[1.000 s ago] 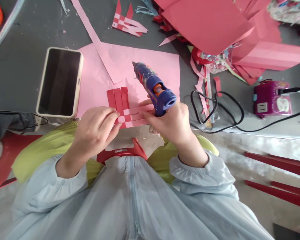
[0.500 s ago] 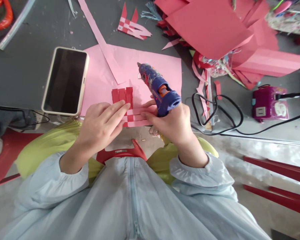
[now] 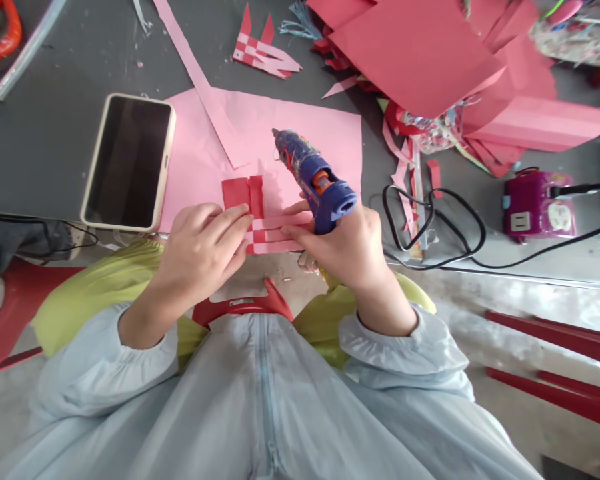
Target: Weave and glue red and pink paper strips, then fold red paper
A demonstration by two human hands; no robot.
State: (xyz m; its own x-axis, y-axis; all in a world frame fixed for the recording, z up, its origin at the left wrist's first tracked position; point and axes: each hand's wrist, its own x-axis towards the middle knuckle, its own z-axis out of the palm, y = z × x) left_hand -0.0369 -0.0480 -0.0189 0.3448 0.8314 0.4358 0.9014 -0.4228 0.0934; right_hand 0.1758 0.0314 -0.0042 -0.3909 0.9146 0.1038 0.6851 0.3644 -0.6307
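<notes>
My right hand (image 3: pixel 353 247) is closed around a blue hot glue gun (image 3: pixel 313 173) whose nozzle points up and left. The thumb and fingertips of that hand also pinch pink paper strips (image 3: pixel 275 221). My left hand (image 3: pixel 200 250) lies palm down, its fingers and thumb on the left part of the red and pink woven paper strips (image 3: pixel 259 236), at the table's front edge. Red strip ends (image 3: pixel 236 193) stick out beyond my left fingertips. Part of the weave is hidden under both hands. A pink sheet (image 3: pixel 290 113) lies beneath.
A phone (image 3: pixel 127 160) lies at the left. A woven paper piece (image 3: pixel 263 50) is at the back, near stacked red paper (image 3: pixel 415 53). To the right are a black cord (image 3: pixel 460 220) and a purple power adapter (image 3: pixel 540 203). Orange-handled scissors (image 3: pixel 3 33) show at far left.
The two left red strip ends now look like one wide panel, with a separate strip beside it. My left fingers have shifted slightly left. The glue gun stays in my right hand.
</notes>
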